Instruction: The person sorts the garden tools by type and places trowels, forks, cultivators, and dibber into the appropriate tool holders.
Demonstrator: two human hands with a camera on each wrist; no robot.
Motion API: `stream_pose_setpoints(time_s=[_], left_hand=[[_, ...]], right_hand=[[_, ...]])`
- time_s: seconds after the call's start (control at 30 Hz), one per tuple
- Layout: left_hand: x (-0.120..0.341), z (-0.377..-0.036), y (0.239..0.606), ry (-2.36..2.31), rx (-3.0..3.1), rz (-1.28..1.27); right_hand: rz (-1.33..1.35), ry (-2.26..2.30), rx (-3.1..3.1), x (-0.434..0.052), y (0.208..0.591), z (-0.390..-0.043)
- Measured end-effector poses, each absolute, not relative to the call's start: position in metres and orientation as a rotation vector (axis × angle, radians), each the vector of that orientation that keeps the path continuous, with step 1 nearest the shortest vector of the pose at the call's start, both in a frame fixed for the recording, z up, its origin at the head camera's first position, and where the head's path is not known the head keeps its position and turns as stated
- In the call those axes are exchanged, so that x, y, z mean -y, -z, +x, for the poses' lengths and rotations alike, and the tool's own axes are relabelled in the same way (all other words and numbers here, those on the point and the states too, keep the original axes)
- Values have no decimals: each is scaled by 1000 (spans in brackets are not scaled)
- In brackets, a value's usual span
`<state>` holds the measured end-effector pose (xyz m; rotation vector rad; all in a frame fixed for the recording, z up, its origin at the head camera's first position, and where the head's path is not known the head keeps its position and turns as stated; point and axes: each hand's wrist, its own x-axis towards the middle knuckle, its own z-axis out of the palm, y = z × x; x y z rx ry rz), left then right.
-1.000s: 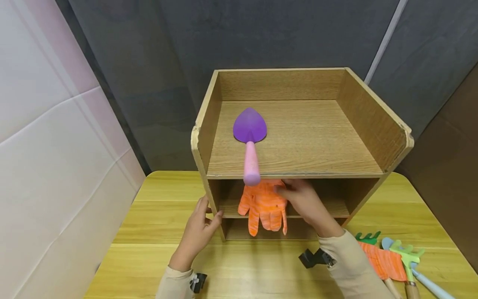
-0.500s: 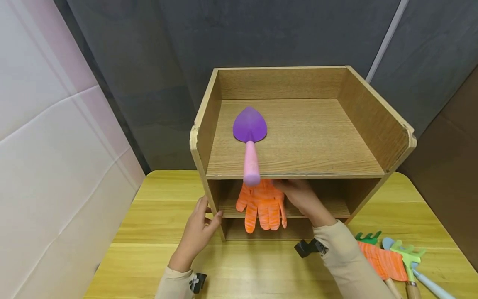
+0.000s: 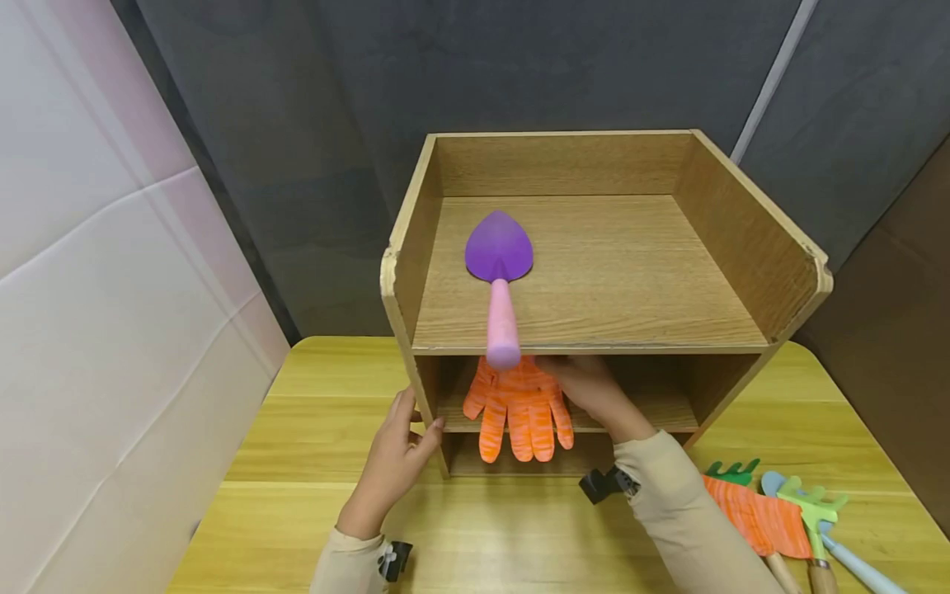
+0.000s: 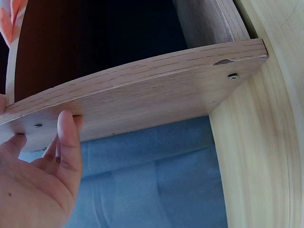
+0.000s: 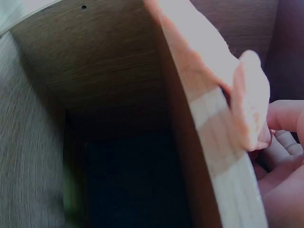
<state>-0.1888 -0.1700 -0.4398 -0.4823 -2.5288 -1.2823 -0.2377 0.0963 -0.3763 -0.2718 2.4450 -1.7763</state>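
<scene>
An orange striped glove [image 3: 519,408] lies on the middle shelf of a wooden shelf unit [image 3: 631,272], its fingers hanging over the front edge. My right hand [image 3: 590,388] reaches into that compartment and holds the glove at its cuff end. In the right wrist view the glove [image 5: 247,95] sits on the shelf board with my fingers [image 5: 285,142] beside it. My left hand [image 3: 397,445] grips the front edge of the unit's left side panel [image 4: 142,99], thumb in front and fingers outside. A purple trowel with a pink handle [image 3: 499,264] lies on the top shelf.
The unit stands on a yellow wooden table [image 3: 312,429]. At the table's right front lie a second orange glove [image 3: 757,516], a green hand rake [image 3: 812,507] and a blue tool [image 3: 853,561]. A dark curtain hangs behind, and a pale wall stands on the left.
My right hand has pushed deeper into the middle compartment. The glove has slid back and slightly left, so less of it hangs over the edge. My left hand has stayed put.
</scene>
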Motion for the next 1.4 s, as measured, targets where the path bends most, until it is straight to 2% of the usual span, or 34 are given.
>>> stream_pose_setpoints(time_s=[0.43,0.97,1.4], left_hand=[[169,-190,441,1269,2539,-481],[171,-189,442,1259,2526,-487],[170,-189,442,1274,2545,-474]], right_hand=[[-179,1632,-2529,-94,385,-247],[-428,1706,-2571,-86,393,-248],[-448,1654,-2648,-86,394,-248]])
